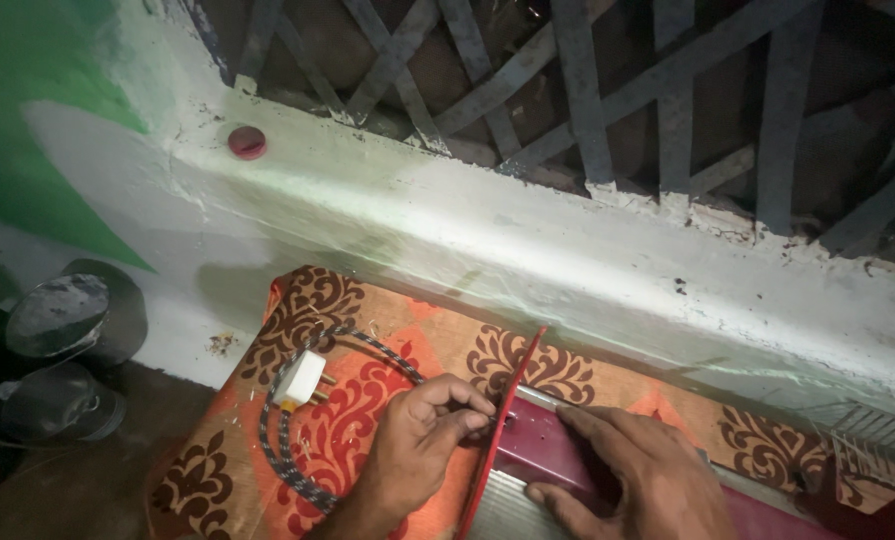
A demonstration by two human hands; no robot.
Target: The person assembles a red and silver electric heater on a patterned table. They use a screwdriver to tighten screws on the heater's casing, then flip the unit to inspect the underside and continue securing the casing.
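My left hand [420, 440] pinches the edge of a thin red panel [498, 430] that stands on edge. Flat on a maroon and silver metal appliance body [538, 460] beside that panel lies my right hand [636, 470], fingers spread and pressing down. The appliance rests on an orange cloth with a brown and red floral pattern [338, 420]. A braided black and white cord [288, 450] loops on the cloth left of my left hand and ends in a white plug [301, 380].
A white plastered ledge [528, 230] runs behind the cloth, with a grey metal window grille [588, 90] above it. A small red cap [247, 142] sits on the ledge. Dark metal tins [63, 350] stand on the floor at left. A green painted wall [28, 90] is at upper left.
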